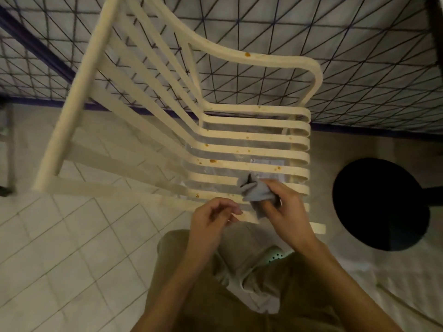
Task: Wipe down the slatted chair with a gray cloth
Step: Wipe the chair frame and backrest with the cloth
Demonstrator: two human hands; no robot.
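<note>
Here the right hand [285,209] had its fingers [278,186] clamped round a bunched gray cloth [256,194] on the near slats of the cream chair [251,136]. Just left, the left hand [211,219] hung loosely curled, holding nothing. The palm hid part of the cloth. Orange spots dotted the slats, with pale floor tiles [60,236] below and dark mesh [347,56] beyond.

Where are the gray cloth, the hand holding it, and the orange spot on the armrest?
gray cloth [257,193]: head view, bunched middle.
right hand [286,208]: head view, back of hand.
orange spot [247,54]: head view, its centre.
</note>
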